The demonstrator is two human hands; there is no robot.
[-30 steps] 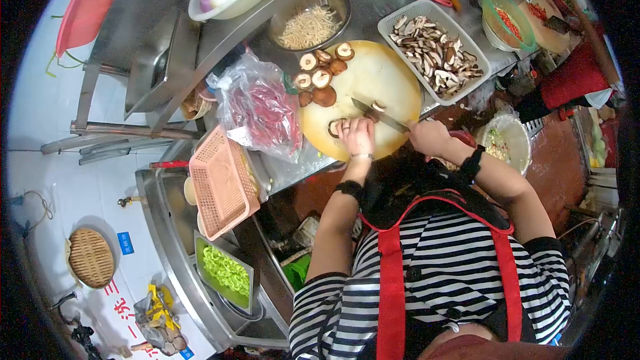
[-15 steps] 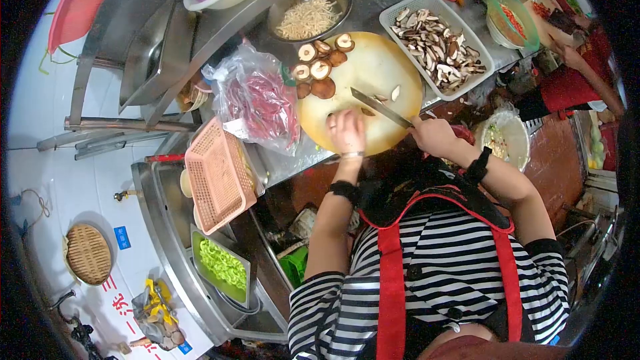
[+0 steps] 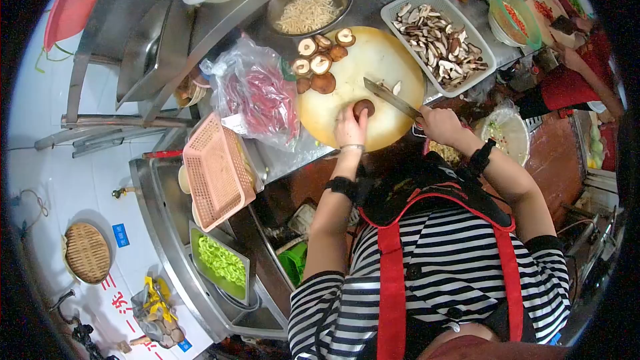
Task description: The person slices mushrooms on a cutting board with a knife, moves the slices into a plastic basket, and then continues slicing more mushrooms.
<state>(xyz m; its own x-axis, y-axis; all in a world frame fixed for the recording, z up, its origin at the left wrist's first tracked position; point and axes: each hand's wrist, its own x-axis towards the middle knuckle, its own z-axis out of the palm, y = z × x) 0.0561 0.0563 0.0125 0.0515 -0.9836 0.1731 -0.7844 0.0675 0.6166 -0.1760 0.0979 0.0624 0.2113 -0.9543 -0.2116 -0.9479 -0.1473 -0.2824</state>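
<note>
On the round cutting board (image 3: 333, 120), my left hand (image 3: 350, 127) is closed on a brown mushroom cap (image 3: 364, 108). My right hand (image 3: 441, 125) grips the handle of a knife (image 3: 393, 99), whose blade lies over the board just right of that mushroom. Small pale slices (image 3: 397, 87) are beside the blade. Several whole mushrooms (image 3: 321, 63), some with pale undersides up, sit at the board's upper left. A white basket (image 3: 490, 60) of sliced mushrooms stands against the board's upper right.
A plastic bag (image 3: 257, 93) of red contents lies left of the board, near a pink basket (image 3: 213, 173). Behind is a bowl (image 3: 346, 10) of pale strips. A tray (image 3: 248, 277) of green slices is lower left. A co-worker's arm (image 3: 590, 73) shows at right.
My left hand has closed on the mushroom, which now shows cap up beside my fingers. The knife and my right hand have shifted slightly to the right.
</note>
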